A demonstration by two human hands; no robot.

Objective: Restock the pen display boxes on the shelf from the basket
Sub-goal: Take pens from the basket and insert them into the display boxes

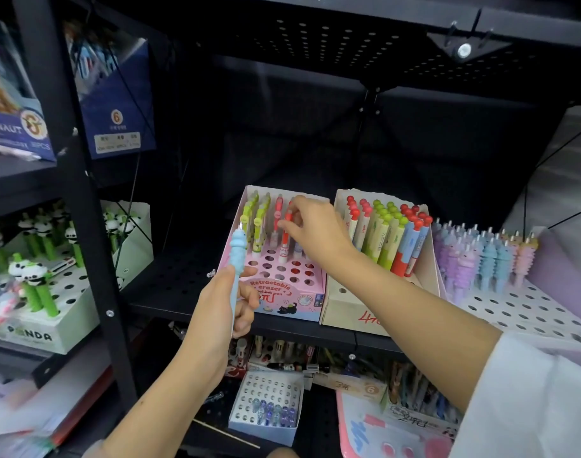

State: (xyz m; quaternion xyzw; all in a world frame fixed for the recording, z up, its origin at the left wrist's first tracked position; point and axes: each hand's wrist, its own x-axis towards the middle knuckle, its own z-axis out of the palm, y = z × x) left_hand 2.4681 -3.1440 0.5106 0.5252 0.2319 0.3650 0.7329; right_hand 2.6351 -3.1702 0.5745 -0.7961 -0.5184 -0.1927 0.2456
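My left hand [223, 300] grips a pale blue ridged pen [237, 259] upright before the pink cardboard display box [290, 300] on the black perforated shelf [180, 276]. My right hand [312, 226] pinches a red pen [285, 236] standing in that box's holes beside green pens [257, 223].

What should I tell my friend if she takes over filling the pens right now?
Left hand holds a blue ridged pen upright.
Right hand pinches a red pen standing in the pink display box.
Done: the pink box's back rows hold pens.
Left: its front holes are empty. The blue pen looks like those in the purple box on the right. No basket in view.
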